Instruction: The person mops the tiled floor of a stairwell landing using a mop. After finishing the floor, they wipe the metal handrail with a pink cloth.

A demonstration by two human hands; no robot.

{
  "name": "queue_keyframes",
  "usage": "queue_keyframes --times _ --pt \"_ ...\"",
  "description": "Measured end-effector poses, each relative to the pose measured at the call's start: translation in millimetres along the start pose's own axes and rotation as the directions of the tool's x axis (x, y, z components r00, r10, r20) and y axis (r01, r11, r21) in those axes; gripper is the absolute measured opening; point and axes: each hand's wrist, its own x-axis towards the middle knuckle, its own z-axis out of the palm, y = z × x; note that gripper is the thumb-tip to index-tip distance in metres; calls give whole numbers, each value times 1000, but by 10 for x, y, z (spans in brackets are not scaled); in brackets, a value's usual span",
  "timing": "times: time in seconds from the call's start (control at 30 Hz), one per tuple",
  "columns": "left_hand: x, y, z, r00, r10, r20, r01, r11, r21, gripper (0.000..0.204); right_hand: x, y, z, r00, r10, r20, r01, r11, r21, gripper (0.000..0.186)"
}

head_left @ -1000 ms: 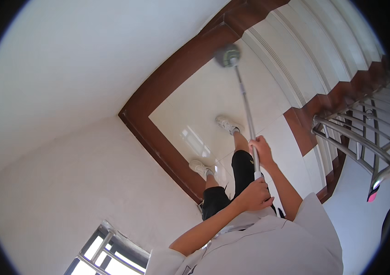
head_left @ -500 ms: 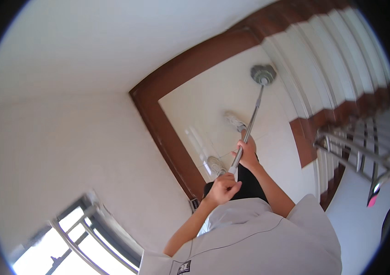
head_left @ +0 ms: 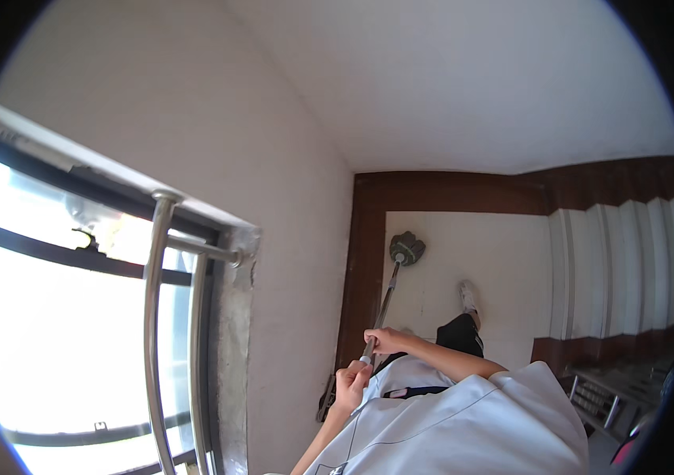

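Hands, left hand (head_left: 350, 385) and right hand (head_left: 384, 340), grip the mop handle (head_left: 385, 301) at centre frame; the mop head (head_left: 406, 247) rests on pale floor (head_left: 495, 261).

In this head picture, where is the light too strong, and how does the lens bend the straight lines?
Head view: the window at left is overexposed to white; the railing bar and the stair steps curve toward the rim; the mop head and both hands stay fairly sharp; black corners frame the circular image.

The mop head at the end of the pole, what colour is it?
The mop head is dark grey, resting on the pale floor near the brown skirting; the head view shows it.
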Motion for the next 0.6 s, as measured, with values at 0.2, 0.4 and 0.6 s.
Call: queue_keyframes --times 0.2,0.4,0.6 --pt "301 -63 453 944 297 145 -331 872 362 15 3 181 -145 979 -188 80 200 964 -176 17" --pt "669 -26 1113 925 286 251 -357 879 314 15 -396 153 -906 970 -73 230 114 979 -168 23" --pt "856 409 1540 966 257 -39 -232 921 315 16 -541 -156 -1519 959 3 283 61 974 -217 33"
